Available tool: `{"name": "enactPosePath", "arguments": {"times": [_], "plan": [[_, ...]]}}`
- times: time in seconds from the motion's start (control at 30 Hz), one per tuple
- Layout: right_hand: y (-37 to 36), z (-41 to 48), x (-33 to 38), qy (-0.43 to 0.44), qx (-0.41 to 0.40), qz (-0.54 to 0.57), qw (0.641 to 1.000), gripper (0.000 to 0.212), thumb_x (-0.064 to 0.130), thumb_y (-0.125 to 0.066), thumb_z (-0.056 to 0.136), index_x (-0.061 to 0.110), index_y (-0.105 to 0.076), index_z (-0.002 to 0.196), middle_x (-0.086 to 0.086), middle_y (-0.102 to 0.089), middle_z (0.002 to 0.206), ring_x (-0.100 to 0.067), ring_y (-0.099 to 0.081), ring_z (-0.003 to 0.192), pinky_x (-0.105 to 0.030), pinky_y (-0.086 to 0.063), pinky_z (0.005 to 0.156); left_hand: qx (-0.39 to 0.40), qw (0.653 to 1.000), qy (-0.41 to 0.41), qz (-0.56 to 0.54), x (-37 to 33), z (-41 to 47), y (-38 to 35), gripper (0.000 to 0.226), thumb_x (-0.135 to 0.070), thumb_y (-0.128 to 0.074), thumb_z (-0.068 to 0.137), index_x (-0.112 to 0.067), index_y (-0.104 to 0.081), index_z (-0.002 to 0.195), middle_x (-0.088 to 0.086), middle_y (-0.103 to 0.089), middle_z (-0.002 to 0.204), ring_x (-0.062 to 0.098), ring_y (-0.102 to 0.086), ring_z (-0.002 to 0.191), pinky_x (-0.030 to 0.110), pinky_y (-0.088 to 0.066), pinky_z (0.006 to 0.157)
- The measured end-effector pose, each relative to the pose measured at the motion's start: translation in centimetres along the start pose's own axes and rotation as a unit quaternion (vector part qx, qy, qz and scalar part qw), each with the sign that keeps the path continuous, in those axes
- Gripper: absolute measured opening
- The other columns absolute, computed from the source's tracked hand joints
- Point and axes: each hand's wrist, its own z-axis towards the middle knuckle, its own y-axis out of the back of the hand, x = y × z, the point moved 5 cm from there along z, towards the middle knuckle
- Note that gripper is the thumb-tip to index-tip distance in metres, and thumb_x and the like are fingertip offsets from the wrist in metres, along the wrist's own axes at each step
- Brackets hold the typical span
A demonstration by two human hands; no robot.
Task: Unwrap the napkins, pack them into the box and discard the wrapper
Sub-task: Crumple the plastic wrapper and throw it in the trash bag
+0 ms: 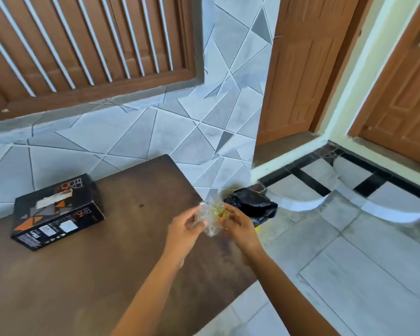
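Now both hands (212, 220) gripping crumpled clear wrapper (210, 218), black box (56, 215) w/ napkin, print unreadable

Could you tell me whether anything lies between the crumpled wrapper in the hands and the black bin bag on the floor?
Nothing visible does. Both hands, left hand and right hand, hold the clear wrapper at the table's right edge, and the black bag sits just beyond it.

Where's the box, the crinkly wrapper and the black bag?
box (58, 215): head view, on its top face.
wrapper (210, 214): head view, on the clear crumpled middle between both hands.
bag (252, 204): head view, on its black top, on the floor beside the table.
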Motion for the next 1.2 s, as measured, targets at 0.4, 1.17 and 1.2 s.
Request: {"name": "enactPosePath", "arguments": {"times": [0.4,1.17,1.2], "plan": [[15.5,5.8,-0.3,-0.079,-0.031,0.066,0.994,0.033,0.003,-0.058,0.082,0.021,-0.065,0.109,-0.005,-0.068,0.096,-0.02,-0.063,0.092,-0.025,-0.055,0.08,-0.004,0.999,0.008,0.036,-4.0,6.4,-15.3,0.02,-0.005,-0.066,0.08,-0.019,-0.069,0.093,0.0,-0.067,0.089,0.017,-0.063,0.085,0.035,-0.054,0.089],[25.9,36.1,-11.4,-0.305,0.052,-0.105,0.945,0.041,-0.003,-0.054,0.085,0.015,-0.054,0.122,-0.002,-0.062,0.097,-0.019,-0.056,0.089,-0.033,-0.048,0.083,0.029,0.972,0.161,0.169,8.4,35.0,-31.4,0.029,-0.013,-0.065,0.081,-0.011,-0.064,0.11,0.015,-0.055,0.116,0.006,-0.043,0.087,-0.009,-0.027,0.069],[26.1,37.1,-12.3,-0.309,0.063,-0.111,0.942,0.043,-0.003,-0.053,0.085,0.015,-0.052,0.124,-0.002,-0.061,0.098,-0.018,-0.056,0.091,-0.033,-0.047,0.083,0.042,0.967,0.17,0.185,9.2,36.0,-31.7,0.031,-0.013,-0.065,0.081,-0.011,-0.064,0.112,0.015,-0.058,0.115,0.011,-0.047,0.09,-0.007,-0.026,0.071]]}}
